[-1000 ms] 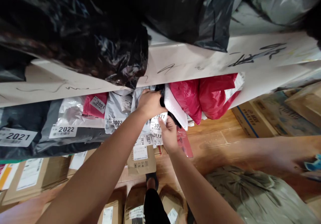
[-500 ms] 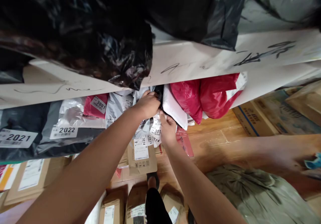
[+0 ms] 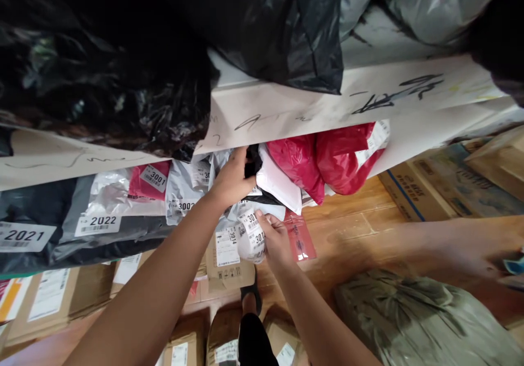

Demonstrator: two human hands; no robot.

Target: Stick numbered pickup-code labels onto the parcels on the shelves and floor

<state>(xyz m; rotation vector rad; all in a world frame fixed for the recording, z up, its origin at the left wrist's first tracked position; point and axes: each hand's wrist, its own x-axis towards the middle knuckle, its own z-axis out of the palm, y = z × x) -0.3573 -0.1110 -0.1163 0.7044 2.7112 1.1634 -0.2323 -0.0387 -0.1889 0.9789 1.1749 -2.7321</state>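
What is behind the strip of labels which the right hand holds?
A cardboard box with a white label shows partly; what the strip of labels covers cannot be seen.

Shelf (image 3: 282,109): white front edge slanting across the view, left end lower than right; bold black handwriting (image 3: 376,102) toward right end, thinner scrawl toward left. Floor (image 3: 352,213): brown wood-look boards, seams visible, below the shelf edge. Light: pale sheen (image 3: 409,236) on floor, below edge's right half.
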